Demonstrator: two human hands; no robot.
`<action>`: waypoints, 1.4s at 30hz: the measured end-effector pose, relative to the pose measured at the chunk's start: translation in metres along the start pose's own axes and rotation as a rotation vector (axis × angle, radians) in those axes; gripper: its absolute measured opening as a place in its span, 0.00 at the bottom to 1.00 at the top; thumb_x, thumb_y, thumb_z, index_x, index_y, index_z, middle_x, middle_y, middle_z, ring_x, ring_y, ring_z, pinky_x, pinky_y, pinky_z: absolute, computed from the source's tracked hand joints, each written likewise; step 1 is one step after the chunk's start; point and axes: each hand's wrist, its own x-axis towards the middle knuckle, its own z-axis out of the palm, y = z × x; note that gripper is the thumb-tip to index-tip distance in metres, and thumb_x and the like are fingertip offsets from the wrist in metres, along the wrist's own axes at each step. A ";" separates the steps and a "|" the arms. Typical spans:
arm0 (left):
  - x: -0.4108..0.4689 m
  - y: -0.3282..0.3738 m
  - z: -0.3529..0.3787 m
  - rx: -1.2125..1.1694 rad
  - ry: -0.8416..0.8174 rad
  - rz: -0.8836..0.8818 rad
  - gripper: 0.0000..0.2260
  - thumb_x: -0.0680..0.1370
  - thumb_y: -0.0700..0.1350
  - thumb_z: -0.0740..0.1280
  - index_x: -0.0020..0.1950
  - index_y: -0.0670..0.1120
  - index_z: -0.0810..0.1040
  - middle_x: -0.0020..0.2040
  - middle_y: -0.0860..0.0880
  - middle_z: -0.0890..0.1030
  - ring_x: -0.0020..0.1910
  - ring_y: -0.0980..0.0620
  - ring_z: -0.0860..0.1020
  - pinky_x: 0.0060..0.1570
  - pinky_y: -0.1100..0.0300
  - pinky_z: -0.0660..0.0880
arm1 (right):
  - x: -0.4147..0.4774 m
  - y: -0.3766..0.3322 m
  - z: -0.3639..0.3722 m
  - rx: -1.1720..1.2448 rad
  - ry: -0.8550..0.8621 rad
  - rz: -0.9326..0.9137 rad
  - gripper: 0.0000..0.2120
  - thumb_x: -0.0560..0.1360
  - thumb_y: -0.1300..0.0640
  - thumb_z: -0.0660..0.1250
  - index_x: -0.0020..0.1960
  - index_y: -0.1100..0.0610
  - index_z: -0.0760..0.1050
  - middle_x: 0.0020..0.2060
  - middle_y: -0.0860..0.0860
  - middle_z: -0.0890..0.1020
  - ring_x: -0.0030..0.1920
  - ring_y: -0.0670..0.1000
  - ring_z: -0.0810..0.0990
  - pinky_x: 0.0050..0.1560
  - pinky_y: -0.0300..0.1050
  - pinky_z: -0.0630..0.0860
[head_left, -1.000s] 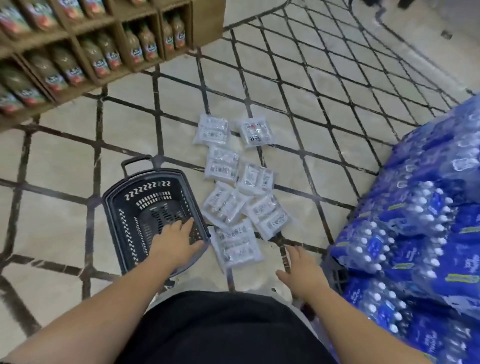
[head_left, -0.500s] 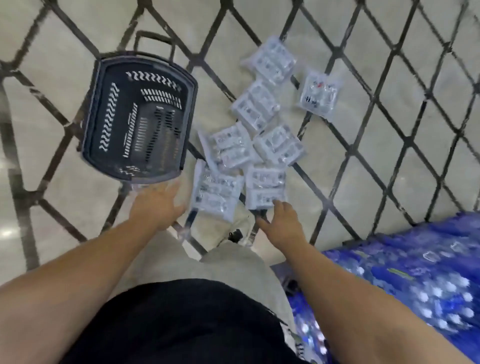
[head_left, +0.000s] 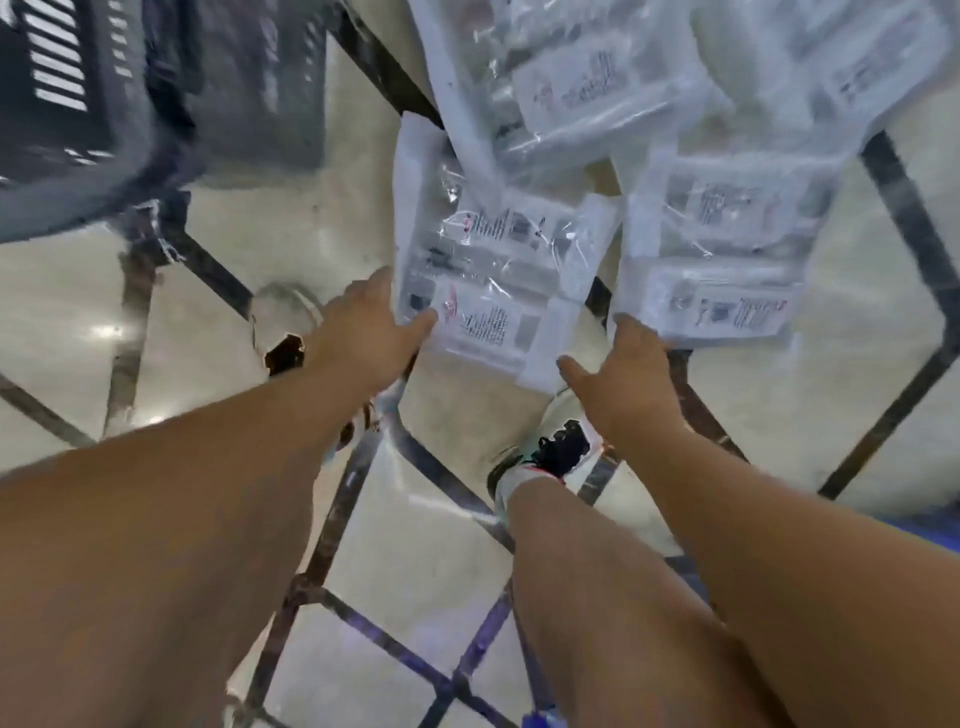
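Note:
Several clear plastic packs with white printed labels lie on the tiled floor. The nearest pack (head_left: 493, 280) lies straight ahead of me. My left hand (head_left: 363, 332) touches its left edge, with the thumb lying on its near corner. My right hand (head_left: 628, 374) is spread at the pack's near right corner, thumb tip against it, fingers between this pack and the neighbouring pack (head_left: 727, 249). A dark plastic basket (head_left: 104, 130) stands at the upper left, apart from both hands.
More packs (head_left: 571, 78) are piled behind the nearest one. My shoes (head_left: 550, 457) stand just below the hands on the cream floor with dark diagonal lines. A sliver of blue wrapped bottles (head_left: 935, 525) shows at the right edge.
The camera has dropped much closer to the floor. Both hands have moved forward from short of the packs to the two sides of the nearest pack.

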 end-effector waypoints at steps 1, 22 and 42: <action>0.022 -0.004 0.015 -0.011 -0.005 -0.015 0.33 0.78 0.63 0.62 0.77 0.46 0.61 0.71 0.39 0.69 0.69 0.38 0.68 0.66 0.46 0.67 | 0.025 0.001 0.015 0.002 0.013 -0.006 0.41 0.77 0.41 0.68 0.80 0.57 0.53 0.76 0.56 0.61 0.75 0.58 0.62 0.70 0.56 0.65; 0.092 0.005 0.058 -0.443 0.105 -0.162 0.32 0.73 0.52 0.73 0.72 0.48 0.62 0.49 0.51 0.76 0.44 0.49 0.76 0.41 0.59 0.69 | 0.085 -0.030 0.078 0.547 0.113 0.231 0.27 0.73 0.50 0.72 0.66 0.52 0.61 0.45 0.49 0.77 0.43 0.53 0.79 0.43 0.52 0.77; -0.405 0.114 -0.333 -0.627 0.355 -0.073 0.26 0.73 0.55 0.72 0.65 0.45 0.68 0.53 0.49 0.76 0.52 0.45 0.77 0.51 0.53 0.72 | -0.402 -0.167 -0.333 0.467 0.183 -0.180 0.35 0.71 0.46 0.71 0.73 0.50 0.60 0.56 0.52 0.80 0.51 0.55 0.80 0.53 0.55 0.79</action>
